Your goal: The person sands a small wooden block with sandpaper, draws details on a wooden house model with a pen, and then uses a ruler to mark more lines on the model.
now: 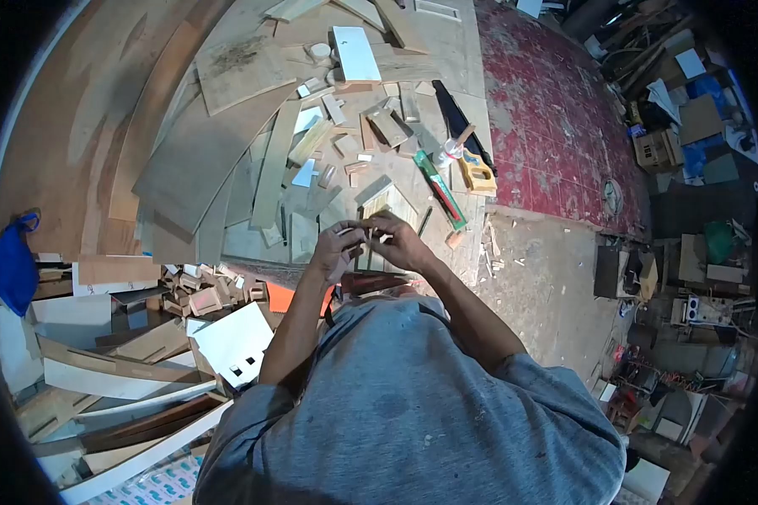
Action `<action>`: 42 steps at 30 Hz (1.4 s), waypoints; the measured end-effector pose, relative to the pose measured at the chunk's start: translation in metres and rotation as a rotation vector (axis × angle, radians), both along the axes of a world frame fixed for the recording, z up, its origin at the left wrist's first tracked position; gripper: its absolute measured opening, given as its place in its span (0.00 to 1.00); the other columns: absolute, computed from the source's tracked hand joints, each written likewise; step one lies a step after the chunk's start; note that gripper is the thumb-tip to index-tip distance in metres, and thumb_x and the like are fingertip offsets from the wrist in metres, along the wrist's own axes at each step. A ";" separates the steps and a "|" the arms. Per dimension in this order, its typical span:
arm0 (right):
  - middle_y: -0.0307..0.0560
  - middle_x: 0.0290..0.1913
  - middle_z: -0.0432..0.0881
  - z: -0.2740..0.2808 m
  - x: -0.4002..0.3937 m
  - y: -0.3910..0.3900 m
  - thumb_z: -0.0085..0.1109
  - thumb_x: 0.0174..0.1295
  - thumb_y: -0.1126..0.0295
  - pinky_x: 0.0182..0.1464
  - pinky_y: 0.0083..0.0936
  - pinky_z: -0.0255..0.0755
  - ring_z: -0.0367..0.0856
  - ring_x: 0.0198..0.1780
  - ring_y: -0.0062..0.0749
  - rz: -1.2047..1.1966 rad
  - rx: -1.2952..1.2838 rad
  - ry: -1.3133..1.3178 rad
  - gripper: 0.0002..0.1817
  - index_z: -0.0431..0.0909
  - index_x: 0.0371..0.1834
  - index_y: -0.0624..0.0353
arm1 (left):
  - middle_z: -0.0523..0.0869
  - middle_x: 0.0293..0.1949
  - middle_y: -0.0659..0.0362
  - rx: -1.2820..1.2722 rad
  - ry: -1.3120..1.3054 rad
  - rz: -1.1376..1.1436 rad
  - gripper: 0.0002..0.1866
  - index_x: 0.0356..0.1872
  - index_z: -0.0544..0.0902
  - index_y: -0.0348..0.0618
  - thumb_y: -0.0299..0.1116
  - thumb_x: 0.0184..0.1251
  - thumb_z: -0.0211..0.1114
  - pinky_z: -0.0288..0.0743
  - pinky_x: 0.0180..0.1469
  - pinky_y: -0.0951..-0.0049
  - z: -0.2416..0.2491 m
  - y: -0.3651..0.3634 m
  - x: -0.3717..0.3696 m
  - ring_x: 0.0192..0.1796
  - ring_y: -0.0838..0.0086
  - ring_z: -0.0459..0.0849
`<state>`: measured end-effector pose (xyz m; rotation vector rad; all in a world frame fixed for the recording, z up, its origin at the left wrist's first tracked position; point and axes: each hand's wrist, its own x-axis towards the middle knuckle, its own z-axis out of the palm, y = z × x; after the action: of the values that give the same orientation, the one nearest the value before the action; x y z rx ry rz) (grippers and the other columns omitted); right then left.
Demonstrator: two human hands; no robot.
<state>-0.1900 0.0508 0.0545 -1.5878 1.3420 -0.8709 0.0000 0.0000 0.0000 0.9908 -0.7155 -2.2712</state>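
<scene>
At the near edge of the workbench [459, 76], my left hand [337, 247] and my right hand [400, 242] meet with their fingertips close together. Both are closed in a pinch; whatever lies between the fingers is too small to make out. Just beyond them sits a pale wood block [389, 202]. To the right of my right hand lie a dark pencil-like stick [426, 220] and a long green and red packet [440, 192]. A handsaw with a yellow handle [477, 174] rests farther right, beside a whitish bottle [448, 153].
Wood offcuts [345, 145] and a white panel [356, 54] cover much of the bench. Large plywood sheets [198, 168] lie at left. Below left is a heap of scrap boards [143, 345]. On the right are a red floor [547, 118] and stacked boxes [655, 151].
</scene>
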 end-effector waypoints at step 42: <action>0.66 0.43 0.84 -0.119 0.047 -0.093 0.62 0.55 0.73 0.47 0.42 0.79 0.85 0.42 0.56 0.233 -0.084 0.409 0.21 0.81 0.54 0.67 | 0.87 0.44 0.55 0.244 -0.179 0.653 0.17 0.56 0.79 0.35 0.25 0.68 0.68 0.82 0.50 0.69 -0.056 0.095 0.082 0.48 0.68 0.87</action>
<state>-0.1427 -0.0426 -0.0645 -2.0181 1.3695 -0.4807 0.0819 0.0952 -0.0556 1.3222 -0.1352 -1.7274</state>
